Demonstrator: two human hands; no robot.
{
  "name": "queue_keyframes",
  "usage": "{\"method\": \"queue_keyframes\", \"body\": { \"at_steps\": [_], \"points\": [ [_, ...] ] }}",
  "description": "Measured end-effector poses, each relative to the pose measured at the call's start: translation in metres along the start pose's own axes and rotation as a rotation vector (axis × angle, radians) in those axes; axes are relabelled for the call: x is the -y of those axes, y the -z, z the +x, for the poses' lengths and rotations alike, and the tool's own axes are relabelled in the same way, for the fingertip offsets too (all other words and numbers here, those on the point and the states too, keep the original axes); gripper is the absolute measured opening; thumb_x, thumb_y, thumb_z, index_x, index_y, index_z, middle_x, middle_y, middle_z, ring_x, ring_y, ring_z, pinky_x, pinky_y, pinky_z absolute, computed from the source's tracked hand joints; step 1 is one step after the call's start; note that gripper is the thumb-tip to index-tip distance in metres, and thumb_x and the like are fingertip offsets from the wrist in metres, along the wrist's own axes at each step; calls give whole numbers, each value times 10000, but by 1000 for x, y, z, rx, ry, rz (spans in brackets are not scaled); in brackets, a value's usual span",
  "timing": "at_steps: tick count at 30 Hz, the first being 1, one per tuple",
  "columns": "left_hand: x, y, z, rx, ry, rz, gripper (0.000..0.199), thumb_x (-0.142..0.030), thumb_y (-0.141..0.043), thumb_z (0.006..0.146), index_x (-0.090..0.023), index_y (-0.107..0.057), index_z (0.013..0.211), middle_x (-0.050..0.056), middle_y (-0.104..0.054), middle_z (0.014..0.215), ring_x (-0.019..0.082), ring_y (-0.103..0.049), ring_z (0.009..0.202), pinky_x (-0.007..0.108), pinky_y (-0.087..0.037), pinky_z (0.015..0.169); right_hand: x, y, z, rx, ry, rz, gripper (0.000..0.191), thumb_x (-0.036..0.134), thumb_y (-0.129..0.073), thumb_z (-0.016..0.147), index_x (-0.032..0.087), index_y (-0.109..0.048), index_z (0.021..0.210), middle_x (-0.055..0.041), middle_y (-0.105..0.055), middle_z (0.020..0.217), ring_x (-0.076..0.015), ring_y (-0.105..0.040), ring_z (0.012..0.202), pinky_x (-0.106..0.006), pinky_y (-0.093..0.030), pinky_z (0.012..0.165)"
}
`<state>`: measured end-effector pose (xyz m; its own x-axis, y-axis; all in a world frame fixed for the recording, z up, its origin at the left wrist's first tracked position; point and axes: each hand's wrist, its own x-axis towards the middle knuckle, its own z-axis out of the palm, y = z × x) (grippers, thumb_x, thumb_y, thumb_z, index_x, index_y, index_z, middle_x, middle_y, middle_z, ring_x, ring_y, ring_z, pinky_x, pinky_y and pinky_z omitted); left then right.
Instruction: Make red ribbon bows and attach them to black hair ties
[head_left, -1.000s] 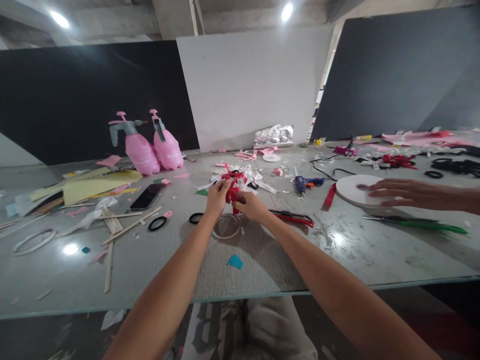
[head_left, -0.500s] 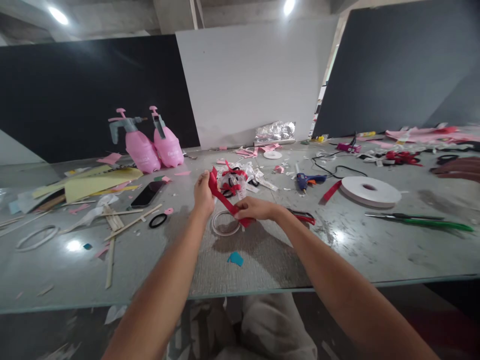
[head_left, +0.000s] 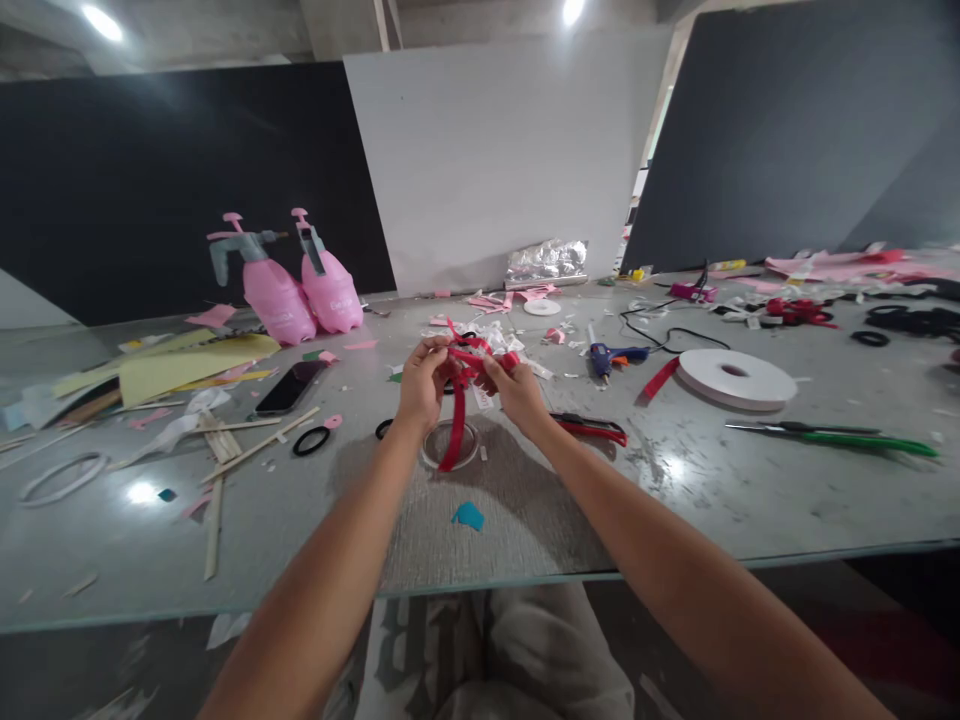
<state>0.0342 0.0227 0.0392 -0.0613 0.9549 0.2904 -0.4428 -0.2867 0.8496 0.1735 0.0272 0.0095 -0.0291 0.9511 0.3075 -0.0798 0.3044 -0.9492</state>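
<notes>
Both hands hold a red ribbon (head_left: 454, 428) above the middle of the table. My left hand (head_left: 424, 380) is closed, pinching the ribbon from the left. Fingers of my right hand (head_left: 516, 390) are closed on it from the right. One ribbon end hangs down between them, in front of a white ring (head_left: 474, 448) on the table. Behind the hands lies a heap of white and red ribbon pieces (head_left: 491, 338), partly hidden by them. A red-handled box cutter (head_left: 592, 428) lies beside my right wrist. Nearer the front edge is a blue scrap (head_left: 469, 516).
To the right are a ribbon roll (head_left: 757, 385), green-handled scissors (head_left: 862, 440) and a blue glue gun (head_left: 604, 358) with its cord. Left are pink spray bottles (head_left: 277, 305), a phone (head_left: 291, 388), a black ring (head_left: 310, 441) and wooden sticks (head_left: 214, 520).
My hands have come closer together. The ribbon, earlier stretched slantwise between them, is now gathered at the fingers with one end hanging. A hand at the far right has mostly left the view.
</notes>
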Motion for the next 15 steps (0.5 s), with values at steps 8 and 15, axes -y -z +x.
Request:
{"method": "queue_keyframes", "body": {
  "at_steps": [8, 15],
  "points": [
    [-12, 5, -2, 87, 113, -149, 148, -270, -592, 706, -207, -510, 811, -77, -368, 536, 49, -308, 386, 191, -222, 389, 19, 20, 5, -128, 51, 395, 379, 569, -487, 813, 209, -598, 859, 4, -545, 662, -125, -524, 572, -251, -438, 536],
    [-12, 3, -3, 168, 98, 84, 227, -251, -689, 687, -202, -543, 854, -81, -460, 512, 45, -375, 381, 177, -243, 389, 17, 58, 28, -721, 229, 229, 346, 553, -493, 823, 226, -580, 899, 1, -599, 818, -116, -565, 711, -228, -447, 613]
  ]
}}
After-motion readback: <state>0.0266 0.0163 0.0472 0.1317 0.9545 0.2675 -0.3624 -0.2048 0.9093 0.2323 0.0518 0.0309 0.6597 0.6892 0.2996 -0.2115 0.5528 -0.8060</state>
